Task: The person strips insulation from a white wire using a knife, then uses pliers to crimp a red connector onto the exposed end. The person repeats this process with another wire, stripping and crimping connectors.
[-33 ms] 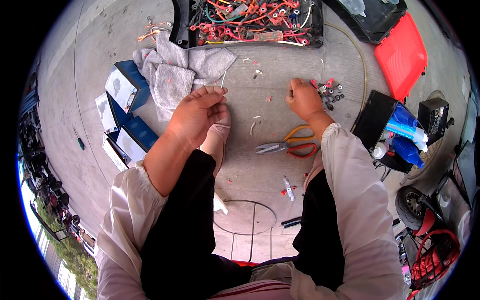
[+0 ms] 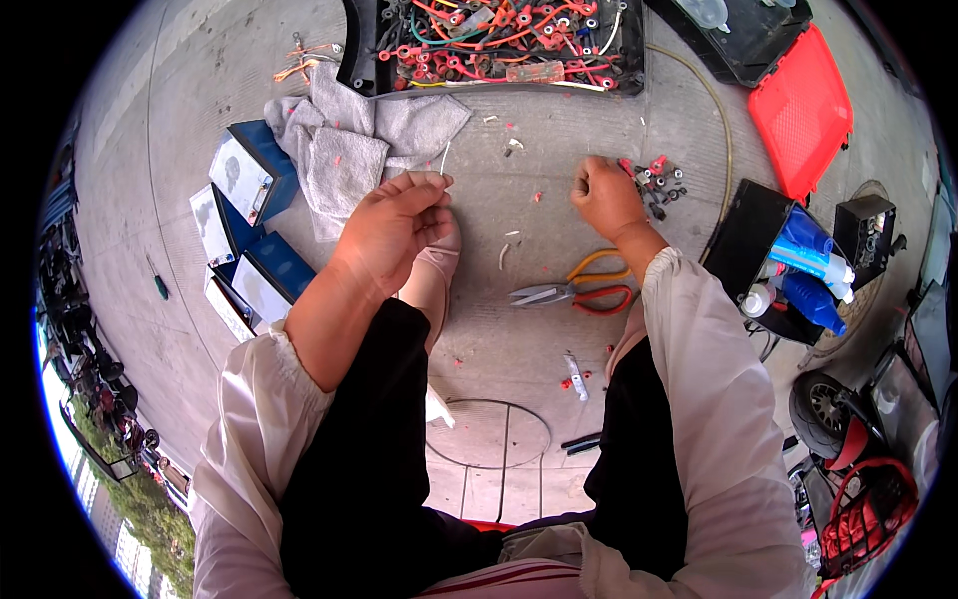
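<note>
My left hand (image 2: 397,222) pinches a thin white strip (image 2: 445,157), perhaps a piece of wire, between thumb and fingertips; it points upward above my shoe. My right hand (image 2: 607,198) is curled closed over the concrete, and anything inside its fingers is hidden. Just right of it lies a small heap of red and black connector pieces (image 2: 659,182). Scissors (image 2: 574,293) with one yellow and one red handle rest on the ground between my legs, blades to the left. Tiny white offcuts (image 2: 505,256) are scattered left of them.
A black tray (image 2: 634,60) full of red terminals and wires stands ahead. Beside it, a grey towel (image 2: 344,150) lies crumpled near blue-and-white boxes (image 2: 269,275). On the right are a red lid (image 2: 803,115), a black bin (image 2: 736,235) with blue bottles, and a thin hose (image 2: 720,110).
</note>
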`<state>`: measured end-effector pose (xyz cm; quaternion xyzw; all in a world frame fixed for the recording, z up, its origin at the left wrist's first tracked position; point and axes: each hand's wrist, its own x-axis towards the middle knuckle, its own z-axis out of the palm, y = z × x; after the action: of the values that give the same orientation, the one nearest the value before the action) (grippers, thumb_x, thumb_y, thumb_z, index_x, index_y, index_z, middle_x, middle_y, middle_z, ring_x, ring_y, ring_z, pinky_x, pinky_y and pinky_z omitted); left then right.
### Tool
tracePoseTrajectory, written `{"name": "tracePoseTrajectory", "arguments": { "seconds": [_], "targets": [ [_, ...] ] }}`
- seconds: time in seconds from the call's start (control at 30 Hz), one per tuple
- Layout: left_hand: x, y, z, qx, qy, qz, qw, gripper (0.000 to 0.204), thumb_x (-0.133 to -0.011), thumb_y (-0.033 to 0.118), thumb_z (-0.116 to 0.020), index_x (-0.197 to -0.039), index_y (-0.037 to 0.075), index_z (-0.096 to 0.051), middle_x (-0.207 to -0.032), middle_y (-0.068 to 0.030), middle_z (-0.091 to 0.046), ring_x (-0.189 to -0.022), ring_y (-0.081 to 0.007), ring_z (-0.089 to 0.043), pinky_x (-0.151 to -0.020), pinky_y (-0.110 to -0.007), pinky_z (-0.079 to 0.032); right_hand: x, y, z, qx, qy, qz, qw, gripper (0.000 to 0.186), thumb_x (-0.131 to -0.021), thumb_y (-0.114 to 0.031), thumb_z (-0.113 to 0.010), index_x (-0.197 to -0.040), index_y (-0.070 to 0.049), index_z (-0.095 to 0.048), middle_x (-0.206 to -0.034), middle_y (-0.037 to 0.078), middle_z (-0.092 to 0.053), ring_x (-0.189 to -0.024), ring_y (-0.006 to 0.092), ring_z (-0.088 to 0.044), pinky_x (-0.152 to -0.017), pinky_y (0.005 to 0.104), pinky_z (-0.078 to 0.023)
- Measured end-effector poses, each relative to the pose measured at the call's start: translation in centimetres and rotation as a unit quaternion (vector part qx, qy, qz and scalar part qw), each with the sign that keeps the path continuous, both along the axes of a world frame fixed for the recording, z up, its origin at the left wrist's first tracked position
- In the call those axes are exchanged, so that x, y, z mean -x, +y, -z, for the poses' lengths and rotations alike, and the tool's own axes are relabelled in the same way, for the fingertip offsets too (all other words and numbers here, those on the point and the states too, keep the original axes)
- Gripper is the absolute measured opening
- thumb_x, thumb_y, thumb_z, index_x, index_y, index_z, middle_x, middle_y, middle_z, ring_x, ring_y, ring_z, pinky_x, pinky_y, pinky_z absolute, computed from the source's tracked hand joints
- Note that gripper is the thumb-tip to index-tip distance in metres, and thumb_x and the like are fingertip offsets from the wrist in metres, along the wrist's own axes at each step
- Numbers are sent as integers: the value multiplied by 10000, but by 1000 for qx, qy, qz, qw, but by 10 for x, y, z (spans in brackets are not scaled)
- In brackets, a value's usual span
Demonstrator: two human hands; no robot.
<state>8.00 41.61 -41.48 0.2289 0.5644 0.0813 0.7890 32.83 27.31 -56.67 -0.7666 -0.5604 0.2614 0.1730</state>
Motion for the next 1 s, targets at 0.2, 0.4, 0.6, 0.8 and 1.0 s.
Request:
{"name": "tracePoseTrajectory", "arguments": {
  "seconds": [0.2, 0.4, 0.6, 0.8, 1.0],
  "targets": [
    [-2, 0, -1, 4, -5, -5, 1000, 137, -951, 151, -577, -1025, 49, -632, -889, -10, -619, -802, -132, -596, -793, -285, -513, 1, -4, -3, 38, 190, 194, 962, 88, -751, -45, -648, -826, -29, -605, -753, 125, -612, -726, 265, -624, -644, 363, -501],
    [-2, 0, 1, 5, -5, -11, 1000, 137, -948, 152, -584, -1020, 48, -636, -888, -11, -622, -798, -130, -597, -790, -284, -514, 2, -19, -11, -79, 61, 122, 988, 104, -786, -61, -630, -889, -49, -619, -862, 150, -619, -830, 327, -620, -718, 401, -507],
    [-4, 0, 0, 7, -5, -3, 1000, 132, -948, 157, -589, -1009, 52, -639, -877, -7, -623, -786, -126, -600, -777, -273, -515, 6, -29, -6, 9, 63, 164, 984, 151, -792, -65, -634, -942, -64, -622, -955, 152, -613, -885, 342, -606, -772, 426, -502],
    [-2, 1, 1, 4, -6, -6, 1000, 134, -950, 162, -588, -1012, 55, -639, -877, -5, -623, -788, -123, -600, -777, -275, -516, 12, -17, -7, 10, 63, 132, 989, 165, -775, -63, -647, -936, -77, -610, -979, 147, -608, -903, 341, -598, -763, 433, -498],
    [1, 1, 1, 2, -9, -4, 1000, 141, -952, 165, -585, -1022, 52, -634, -880, -3, -618, -796, -120, -597, -776, -275, -515, 3, -10, -11, -6, 18, 43, 999, 140, -767, -58, -653, -890, -76, -588, -934, 123, -592, -915, 342, -588, -777, 446, -492]
  ]
}}
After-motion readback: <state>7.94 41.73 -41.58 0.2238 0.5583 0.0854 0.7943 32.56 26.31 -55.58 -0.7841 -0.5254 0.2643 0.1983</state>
